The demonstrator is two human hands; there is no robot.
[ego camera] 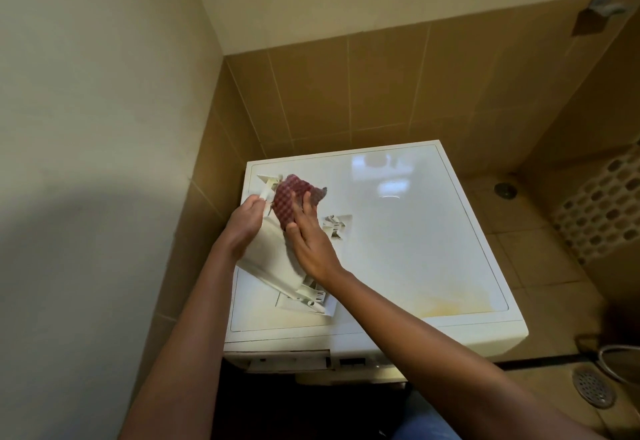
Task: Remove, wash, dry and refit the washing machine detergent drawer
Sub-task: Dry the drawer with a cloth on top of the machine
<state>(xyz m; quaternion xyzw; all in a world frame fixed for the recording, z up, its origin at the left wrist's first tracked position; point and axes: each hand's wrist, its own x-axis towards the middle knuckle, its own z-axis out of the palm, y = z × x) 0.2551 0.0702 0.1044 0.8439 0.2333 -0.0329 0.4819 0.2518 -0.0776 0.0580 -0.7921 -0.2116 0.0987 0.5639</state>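
One detergent drawer (pixel 266 252) is being held tilted over the left part of the washing machine (pixel 415 232) top, with its lower end near the front edge; whether that end is being rested on the top cannot be told. The drawer's far end is being gripped by the left hand (pixel 244 228), with the fingers curled round its edge. A red checked cloth (pixel 289 199) is being pressed against the drawer's broad pale face by the right hand (pixel 310 239), its fingers laid nearly straight over the fabric.

Removal is being taken as done, since the drawer slot (pixel 287 362) at the front of the machine is being shown without the drawer in it. Washing is being judged complete too, though no water can be made out. Drying is being judged as the step in hand, and refitting is being left for afterwards.

The drawer's compartments are being glimpsed only at its lower end, where ribbed white plastic is showing; nothing can be told of any contents there. A small white plastic part (pixel 336 226) is being left on the machine top just beside the right hand, apart from the drawer. A round floor drain (pixel 593 387) is being shown on the tiles at lower right.
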